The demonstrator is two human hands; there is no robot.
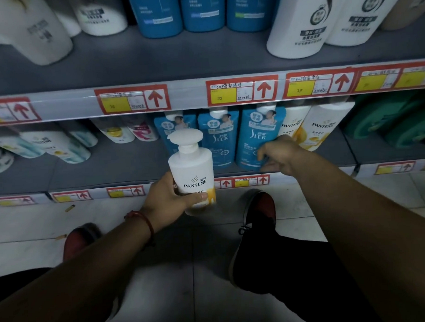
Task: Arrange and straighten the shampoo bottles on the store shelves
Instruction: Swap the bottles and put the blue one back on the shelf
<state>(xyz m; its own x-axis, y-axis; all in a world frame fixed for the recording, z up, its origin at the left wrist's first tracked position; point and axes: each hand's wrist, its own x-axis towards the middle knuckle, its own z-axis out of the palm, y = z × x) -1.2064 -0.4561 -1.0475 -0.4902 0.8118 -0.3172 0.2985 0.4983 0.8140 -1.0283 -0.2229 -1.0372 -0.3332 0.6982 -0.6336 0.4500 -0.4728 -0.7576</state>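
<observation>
My left hand grips a white Pantene pump bottle with a yellow base, held upright in front of the lower shelf edge. My right hand reaches onto the lower shelf, fingers curled against the lower right side of a blue Slek bottle. Two more blue Slek bottles stand left of it. White Pantene bottles stand just right of my right hand.
The upper shelf carries blue bottles and large white bottles. Tilted white bottles fill the lower shelf's left, green packs its right. Red-and-yellow price tags line the shelf edges. My shoes rest on the tiled floor.
</observation>
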